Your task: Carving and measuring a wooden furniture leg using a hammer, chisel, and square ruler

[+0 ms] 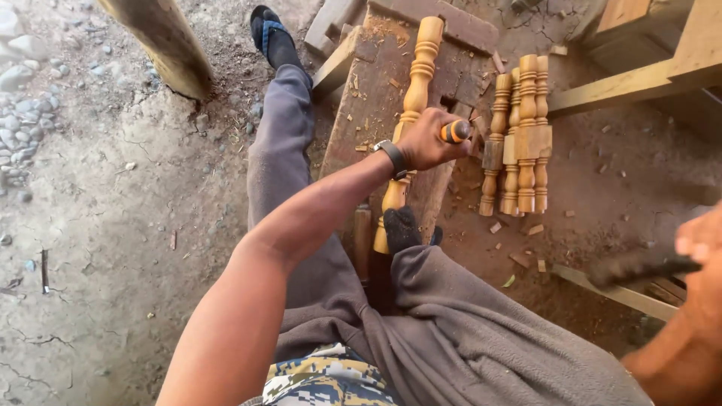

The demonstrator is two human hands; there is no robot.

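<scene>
Your left hand (427, 141) is closed in a fist around the orange and black handle (454, 131) of a tool. The handle end sticks out of the fist to the right; the working end of the tool is hidden under your hand, so you cannot tell its kind. The fist rests on the spindle (415, 83), a long turned piece of light wood that lies along the bench (368, 105). The upper end of the spindle reaches the far part of the bench, and the lower end comes toward your knee. A dark watch (393, 156) is on your left wrist.

Your right hand (696, 252) is at the right of the bench, raised and blurred. Its fingers are wrapped around a dark mallet (639, 267), which points left toward the bench. How tight the grip is, you cannot tell because of the blur.

Your foot in a dark sock (401, 228) is pressed against the lower part of the spindle, on the near end of the bench. Your other leg goes along the left side of the bench, with a blue sandal (269, 34) on the foot beyond its far left corner.

Just right of the bench, a group of finished spindles (520, 135) lies side by side on the ground, parallel to the bench. Small wood chips (519, 240) are on the earth near their lower ends. A post (162, 41) stands well left of the bench.
</scene>
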